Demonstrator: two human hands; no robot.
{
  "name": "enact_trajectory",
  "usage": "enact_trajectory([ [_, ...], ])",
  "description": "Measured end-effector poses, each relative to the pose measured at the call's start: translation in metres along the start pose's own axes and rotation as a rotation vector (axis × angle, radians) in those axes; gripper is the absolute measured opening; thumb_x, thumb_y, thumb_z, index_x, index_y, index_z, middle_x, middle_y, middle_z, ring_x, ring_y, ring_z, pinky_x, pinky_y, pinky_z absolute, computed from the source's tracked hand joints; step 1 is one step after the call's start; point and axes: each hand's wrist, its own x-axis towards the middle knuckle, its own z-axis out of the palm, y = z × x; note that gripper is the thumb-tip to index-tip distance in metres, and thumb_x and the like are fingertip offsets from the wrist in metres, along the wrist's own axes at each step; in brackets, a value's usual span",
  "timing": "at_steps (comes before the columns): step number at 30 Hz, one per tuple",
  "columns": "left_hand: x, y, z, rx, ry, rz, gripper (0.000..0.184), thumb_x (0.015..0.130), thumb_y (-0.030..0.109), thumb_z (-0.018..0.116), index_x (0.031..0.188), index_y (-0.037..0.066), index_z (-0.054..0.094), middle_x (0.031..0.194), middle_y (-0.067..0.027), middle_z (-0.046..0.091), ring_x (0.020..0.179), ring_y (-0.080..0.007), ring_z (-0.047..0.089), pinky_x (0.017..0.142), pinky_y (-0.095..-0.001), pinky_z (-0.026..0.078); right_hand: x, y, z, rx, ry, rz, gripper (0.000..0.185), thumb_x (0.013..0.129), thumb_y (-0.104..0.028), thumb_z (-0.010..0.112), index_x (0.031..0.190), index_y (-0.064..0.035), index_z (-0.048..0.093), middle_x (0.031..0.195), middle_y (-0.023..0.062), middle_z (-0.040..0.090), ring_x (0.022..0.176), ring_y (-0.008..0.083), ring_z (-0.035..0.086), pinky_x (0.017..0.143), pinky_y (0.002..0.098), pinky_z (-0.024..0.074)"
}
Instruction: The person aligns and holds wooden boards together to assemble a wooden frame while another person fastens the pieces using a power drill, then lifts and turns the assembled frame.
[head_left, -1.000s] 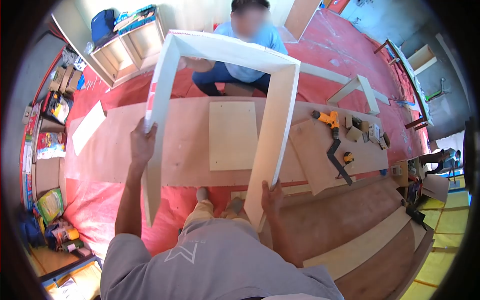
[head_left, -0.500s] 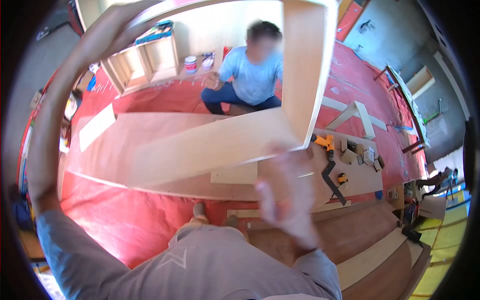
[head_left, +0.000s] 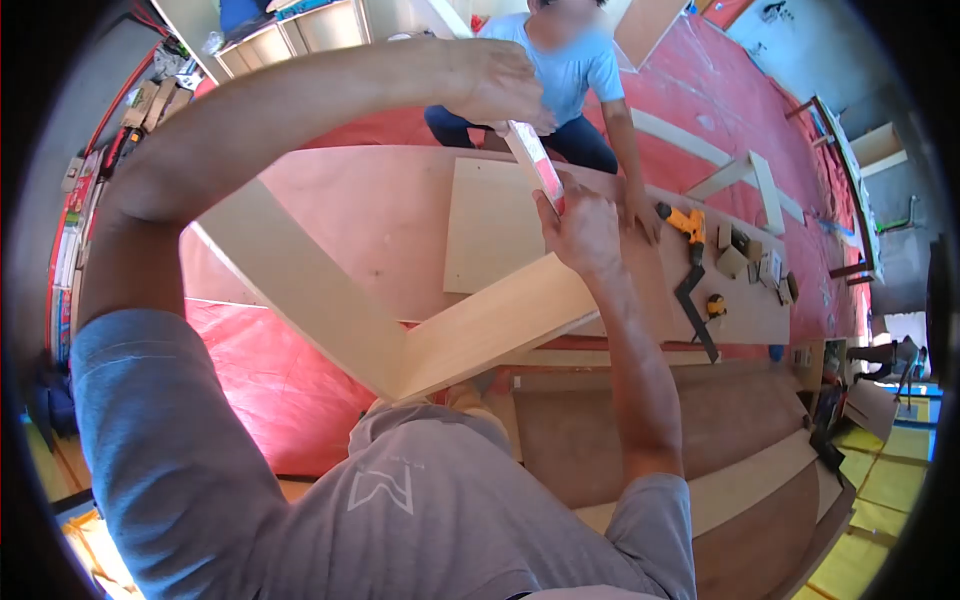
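A pale wooden frame (head_left: 500,318) is tilted in front of my body, one corner pointing down near my shirt. My left arm reaches across the top, and my left hand (head_left: 505,88) is closed over the frame's far end, its fingertips partly hidden. Lower and to the right, my right hand (head_left: 585,230) grips the frame by an edge marked with white and pink. Under the frame lies a large brown board (head_left: 370,220) with a pale rectangular panel (head_left: 490,225) on it.
A person (head_left: 570,65) crouches across the board, one hand on it. An orange drill (head_left: 685,222), a black angled tool (head_left: 692,300), a tape measure (head_left: 716,305) and small boxes (head_left: 735,255) lie at the right. More boards (head_left: 700,430) are at the lower right.
The frame has been turned over and lowered, so a corner now points at my body. My left hand has moved right across the top; my right hand has risen onto the edge.
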Motion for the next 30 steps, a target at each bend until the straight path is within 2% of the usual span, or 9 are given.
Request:
enact_trajectory([
  [7, 0.060, 0.009, 0.073, -0.095, 0.108, 0.002, 0.008, 0.080, 0.015, 0.064, 0.087, 0.013, 0.066, 0.082, -0.0074, 0.068, 0.092, -0.0252, 0.065, 0.096, -0.0432, 0.041, -0.037, 0.032, 0.020, -0.042, 0.009, 0.192, 0.027, 0.084, -0.030, 0.068, 0.089, -0.0033, 0.063, 0.059, 0.0159, 0.061, 0.057, 0.0370, 0.063, 0.057, 0.0469, 0.0503],
  [13, 0.107, 0.033, 0.118, -0.063, 0.107, -0.038, 0.016, 0.080, 0.013, 0.064, 0.096, 0.014, 0.066, 0.097, -0.0043, 0.068, 0.103, -0.0208, 0.062, 0.105, -0.0507, 0.033, -0.070, 0.063, 0.042, -0.131, 0.070, 0.219, 0.025, 0.083, -0.029, 0.068, 0.088, -0.0052, 0.064, 0.063, 0.0171, 0.063, 0.062, 0.0374, 0.064, 0.059, 0.0469, 0.0510],
  [16, 0.111, 0.036, 0.157, -0.031, 0.539, -0.073, 0.022, 0.079, 0.019, 0.068, 0.101, 0.013, 0.065, 0.107, -0.0012, 0.065, 0.117, -0.0197, 0.054, 0.104, -0.0489, 0.034, -0.078, 0.063, 0.036, -0.148, -0.036, 0.356, 0.023, 0.083, -0.028, 0.065, 0.089, -0.0058, 0.064, 0.073, 0.0189, 0.067, 0.072, 0.0395, 0.066, 0.067, 0.0510, 0.0517],
  [18, 0.078, 0.051, 0.167, -0.194, 0.939, -0.331, 0.036, 0.077, 0.014, 0.067, 0.113, 0.011, 0.062, 0.119, -0.0046, 0.058, 0.124, -0.0232, 0.047, 0.103, -0.0479, 0.035, -0.091, 0.076, 0.046, -0.170, -0.046, 0.411, 0.024, 0.083, -0.029, 0.065, 0.089, -0.0065, 0.063, 0.073, 0.0190, 0.067, 0.072, 0.0400, 0.066, 0.067, 0.0516, 0.0514],
  [20, 0.013, 0.061, 0.187, -0.288, 0.873, -0.606, 0.056, 0.083, 0.014, 0.063, 0.136, 0.006, 0.048, 0.139, -0.0169, 0.045, 0.132, -0.0347, 0.038, 0.110, -0.0480, 0.029, -0.099, 0.085, 0.049, -0.172, -0.066, 0.484, 0.024, 0.083, -0.030, 0.065, 0.090, -0.0073, 0.063, 0.074, 0.0194, 0.067, 0.072, 0.0405, 0.066, 0.068, 0.0519, 0.0512],
  [22, -0.051, 0.088, 0.238, -0.414, 0.768, -1.103, 0.062, 0.088, 0.024, 0.062, 0.142, 0.004, 0.040, 0.150, -0.0177, 0.034, 0.141, -0.0359, 0.026, 0.114, -0.0476, 0.023, -0.109, 0.087, 0.050, -0.150, -0.111, 0.573, 0.023, 0.083, -0.030, 0.064, 0.090, -0.0080, 0.063, 0.075, 0.0201, 0.067, 0.072, 0.0410, 0.065, 0.068, 0.0522, 0.0512],
  [24, -0.120, 0.130, 0.299, -0.392, 0.596, -1.332, 0.080, 0.086, 0.036, 0.066, 0.146, -0.002, 0.029, 0.152, -0.0267, 0.024, 0.144, -0.0374, 0.017, 0.117, -0.0468, 0.016, -0.125, 0.109, 0.071, -0.160, -0.023, 0.547, 0.027, 0.083, -0.032, 0.066, 0.087, -0.0048, 0.064, 0.073, 0.0209, 0.066, 0.071, 0.0410, 0.065, 0.066, 0.0510, 0.0508],
  [28, -0.178, 0.209, 0.423, -0.934, 0.289, -1.447, 0.091, 0.087, 0.054, 0.062, 0.146, -0.006, 0.027, 0.144, -0.0328, 0.036, 0.135, -0.0401, 0.037, 0.111, -0.0465, 0.031, -0.135, 0.119, 0.073, -0.070, -0.043, 0.591, 0.030, 0.083, -0.033, 0.066, 0.089, -0.0028, 0.066, 0.075, 0.0208, 0.067, 0.074, 0.0409, 0.066, 0.067, 0.0498, 0.0515],
  [30, -0.153, 0.222, 0.360, -1.916, 0.334, -1.692, 0.084, 0.089, 0.056, 0.059, 0.148, 0.004, 0.031, 0.142, -0.0277, 0.042, 0.132, -0.0343, 0.044, 0.111, -0.0412, 0.033, -0.135, 0.125, 0.079, 0.080, -0.082, 0.669, 0.032, 0.083, -0.032, 0.067, 0.097, -0.0032, 0.067, 0.082, 0.0203, 0.069, 0.081, 0.0382, 0.068, 0.073, 0.0484, 0.0529],
])
